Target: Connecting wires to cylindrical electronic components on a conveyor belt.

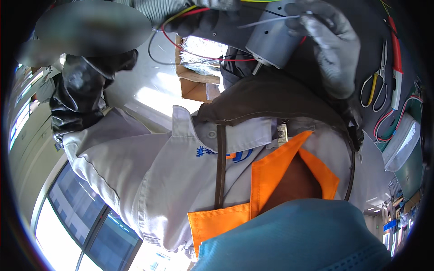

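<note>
The grey-gloved right hand [332,49] is pinching a slim whitish strip [266,21] across a smooth, cylindrical metal motor [271,43] at the dark tabletop [373,38]. The left hand [199,19] (gloved, partly cropped) is curling near a thin red wire [235,59]; whether it is gripping, I cannot tell. Blue embroidered lettering [205,152] is marking the grey jacket [113,149].
</note>
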The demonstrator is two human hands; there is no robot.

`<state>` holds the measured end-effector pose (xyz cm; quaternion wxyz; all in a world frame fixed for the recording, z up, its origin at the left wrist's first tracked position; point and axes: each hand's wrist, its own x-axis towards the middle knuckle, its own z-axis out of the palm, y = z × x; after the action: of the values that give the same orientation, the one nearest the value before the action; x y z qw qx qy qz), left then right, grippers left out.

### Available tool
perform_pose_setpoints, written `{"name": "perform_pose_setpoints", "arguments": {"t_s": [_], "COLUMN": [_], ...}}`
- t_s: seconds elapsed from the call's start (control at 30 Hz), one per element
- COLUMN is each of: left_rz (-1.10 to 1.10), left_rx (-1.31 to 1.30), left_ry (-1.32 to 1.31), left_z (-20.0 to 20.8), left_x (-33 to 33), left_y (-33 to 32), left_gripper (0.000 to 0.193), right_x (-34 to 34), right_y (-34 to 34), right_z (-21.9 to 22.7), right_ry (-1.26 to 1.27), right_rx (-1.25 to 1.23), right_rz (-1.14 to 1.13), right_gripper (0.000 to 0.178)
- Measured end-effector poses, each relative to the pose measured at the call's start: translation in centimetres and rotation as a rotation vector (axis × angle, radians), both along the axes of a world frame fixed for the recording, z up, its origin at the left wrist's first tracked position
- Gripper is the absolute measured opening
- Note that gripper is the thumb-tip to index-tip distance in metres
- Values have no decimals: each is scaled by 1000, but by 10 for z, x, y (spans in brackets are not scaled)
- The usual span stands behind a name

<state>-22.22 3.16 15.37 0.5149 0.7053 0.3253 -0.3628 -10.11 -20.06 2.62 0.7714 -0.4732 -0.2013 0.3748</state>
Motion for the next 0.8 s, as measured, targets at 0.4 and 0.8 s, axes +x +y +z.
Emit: {"name": "perform_pose_setpoints", "arguments": {"t_s": [0.4, 0.8], "left_rz": [76, -267], "left_rx": [-127, 575], "left_ry": [-438, -1190], "left_z": [-45, -79], "left_x": [-16, -5], "left_y": [-23, -40], "left_gripper": [56, 27], "right_x": [-20, -16], "right_y": [0, 1], "right_z": [-34, -48], "right_ry": [-275, -410], "right_rx": [150, 209], "right_rz": [-173, -158], "right_gripper": [20, 22]}}
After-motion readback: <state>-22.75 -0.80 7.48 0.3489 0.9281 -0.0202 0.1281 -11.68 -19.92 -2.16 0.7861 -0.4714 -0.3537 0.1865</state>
